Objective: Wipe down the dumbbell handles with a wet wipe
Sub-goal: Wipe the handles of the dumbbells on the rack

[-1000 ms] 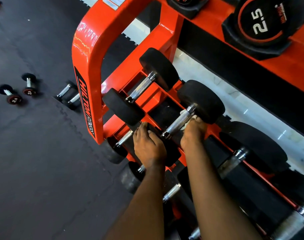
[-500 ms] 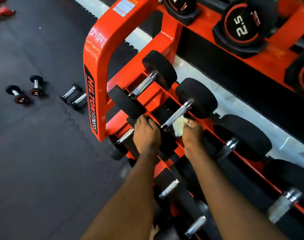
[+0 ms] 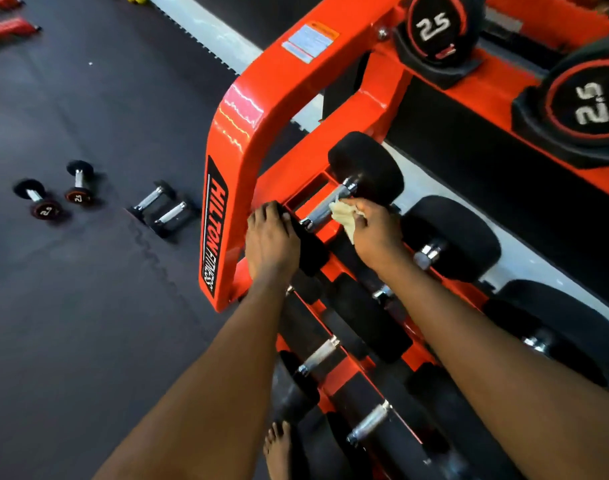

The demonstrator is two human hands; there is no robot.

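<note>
The end dumbbell (image 3: 368,166) lies on the middle shelf of an orange rack (image 3: 240,133), its chrome handle (image 3: 325,207) bare between black heads. My right hand (image 3: 375,233) pinches a crumpled pale wet wipe (image 3: 344,214) against the right side of that handle. My left hand (image 3: 271,240) rests fingers-down over the dumbbell's near black head (image 3: 310,244), gripping it. A second dumbbell (image 3: 452,237) lies just right of my right wrist, its handle partly hidden by my forearm.
Several small dumbbells (image 3: 78,187) lie loose on the dark rubber floor (image 3: 88,306) to the left. More dumbbells (image 3: 368,424) fill the lower shelf under my arms. 2.5 weights (image 3: 434,27) sit on the top shelf. My bare foot (image 3: 278,448) stands by the rack.
Both hands moved from the second dumbbell to the end one. The left hand shifted onto its near head and the right hand brought the wipe to its handle. The camera moved closer.
</note>
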